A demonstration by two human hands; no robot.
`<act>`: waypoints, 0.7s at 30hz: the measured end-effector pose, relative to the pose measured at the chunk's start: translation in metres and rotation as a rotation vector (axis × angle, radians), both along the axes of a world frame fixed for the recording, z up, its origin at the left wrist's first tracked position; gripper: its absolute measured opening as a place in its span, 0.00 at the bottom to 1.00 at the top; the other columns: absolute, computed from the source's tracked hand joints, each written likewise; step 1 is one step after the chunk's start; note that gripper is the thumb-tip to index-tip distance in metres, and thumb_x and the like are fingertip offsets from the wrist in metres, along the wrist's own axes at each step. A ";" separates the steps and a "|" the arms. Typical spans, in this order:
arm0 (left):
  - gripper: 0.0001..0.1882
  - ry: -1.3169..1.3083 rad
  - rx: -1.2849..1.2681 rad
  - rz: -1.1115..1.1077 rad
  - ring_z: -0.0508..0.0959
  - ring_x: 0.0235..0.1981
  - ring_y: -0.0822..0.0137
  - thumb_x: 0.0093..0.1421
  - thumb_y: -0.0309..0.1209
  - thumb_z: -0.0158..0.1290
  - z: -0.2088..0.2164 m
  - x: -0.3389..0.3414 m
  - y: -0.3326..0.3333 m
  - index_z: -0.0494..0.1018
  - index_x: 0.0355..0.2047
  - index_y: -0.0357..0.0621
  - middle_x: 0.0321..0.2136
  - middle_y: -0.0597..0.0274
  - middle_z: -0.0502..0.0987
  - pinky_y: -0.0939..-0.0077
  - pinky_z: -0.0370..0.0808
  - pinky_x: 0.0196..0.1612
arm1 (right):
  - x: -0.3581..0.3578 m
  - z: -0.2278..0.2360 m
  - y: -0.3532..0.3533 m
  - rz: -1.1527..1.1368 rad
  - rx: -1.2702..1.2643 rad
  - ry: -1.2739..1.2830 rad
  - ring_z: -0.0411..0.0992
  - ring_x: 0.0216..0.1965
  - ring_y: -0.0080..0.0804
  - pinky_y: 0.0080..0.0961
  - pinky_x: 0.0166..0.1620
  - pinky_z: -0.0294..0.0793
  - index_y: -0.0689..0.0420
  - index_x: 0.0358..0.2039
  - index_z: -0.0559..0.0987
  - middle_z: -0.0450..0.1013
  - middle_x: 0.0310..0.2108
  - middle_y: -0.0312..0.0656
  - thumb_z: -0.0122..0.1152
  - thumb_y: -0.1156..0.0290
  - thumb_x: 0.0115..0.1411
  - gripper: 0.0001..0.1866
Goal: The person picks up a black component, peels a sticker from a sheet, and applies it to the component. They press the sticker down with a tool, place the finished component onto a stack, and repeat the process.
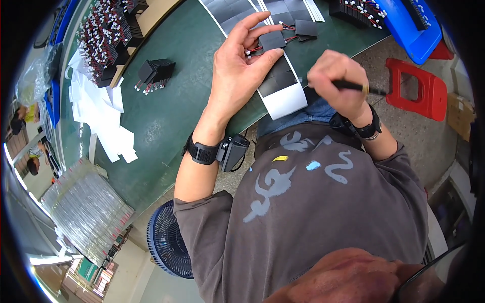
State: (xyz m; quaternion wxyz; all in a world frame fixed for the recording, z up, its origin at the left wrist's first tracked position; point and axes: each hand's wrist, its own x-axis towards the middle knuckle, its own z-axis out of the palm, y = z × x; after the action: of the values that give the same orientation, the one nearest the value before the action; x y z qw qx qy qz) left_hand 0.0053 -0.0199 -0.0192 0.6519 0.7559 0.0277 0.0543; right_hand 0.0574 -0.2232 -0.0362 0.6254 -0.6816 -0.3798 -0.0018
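Note:
My left hand is closed on a flat black battery pack with red and black wires, thumb at its near edge and fingers at its far side. Beside it to the right lie more black packs with red leads. Beneath this hand runs a strip of black labels on white backing, its bare white end hanging over the table edge. My right hand, slightly blurred, is a fist around a slim black pen-shaped tool; its exact kind cannot be made out. It is held apart from the strip, near my body.
On the green table stand a small stack of black packs and scattered white paper strips. A tray of wired packs is at the far left. A blue bin, red stool and fan stand nearby.

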 end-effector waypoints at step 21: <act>0.32 -0.021 -0.031 0.007 0.77 0.41 0.78 0.56 0.20 0.61 0.001 0.000 -0.001 0.64 0.61 0.41 0.48 0.61 0.81 0.82 0.74 0.45 | 0.003 0.004 0.002 0.069 -0.066 0.083 0.69 0.22 0.21 0.19 0.26 0.65 0.60 0.23 0.74 0.72 0.21 0.35 0.66 0.79 0.58 0.10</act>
State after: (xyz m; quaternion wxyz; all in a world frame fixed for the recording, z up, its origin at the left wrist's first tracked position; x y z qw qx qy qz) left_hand 0.0055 -0.0210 -0.0184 0.6636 0.7449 0.0245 0.0641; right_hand 0.0602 -0.2211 -0.0323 0.6176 -0.6877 -0.3768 0.0608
